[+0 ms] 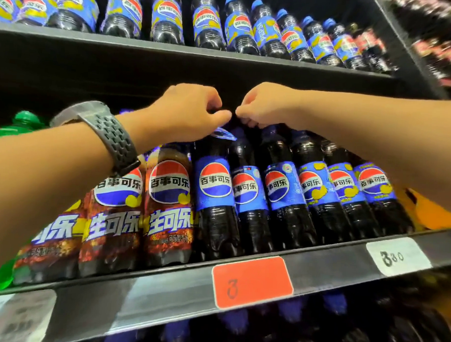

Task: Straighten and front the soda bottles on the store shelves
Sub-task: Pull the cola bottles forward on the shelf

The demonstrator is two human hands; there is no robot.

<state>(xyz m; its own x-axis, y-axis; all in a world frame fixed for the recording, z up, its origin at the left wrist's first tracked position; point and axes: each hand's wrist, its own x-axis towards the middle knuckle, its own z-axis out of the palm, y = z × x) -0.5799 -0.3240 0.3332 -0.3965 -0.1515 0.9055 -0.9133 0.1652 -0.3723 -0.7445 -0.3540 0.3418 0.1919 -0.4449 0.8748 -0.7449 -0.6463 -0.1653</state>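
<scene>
The middle shelf [331, 261] is packed with soda bottles [318, 192], labels mostly outward. Two blue-label neighbours are held at the top. The left hand [188, 110] is curled over the left bottle [214, 193], and the right hand [262, 105] pinches the right bottle [245, 197], seemingly by its cap, which is hidden by fingers. Each is best drawn upright to the lip, then twisted until its logo is squared.
</scene>
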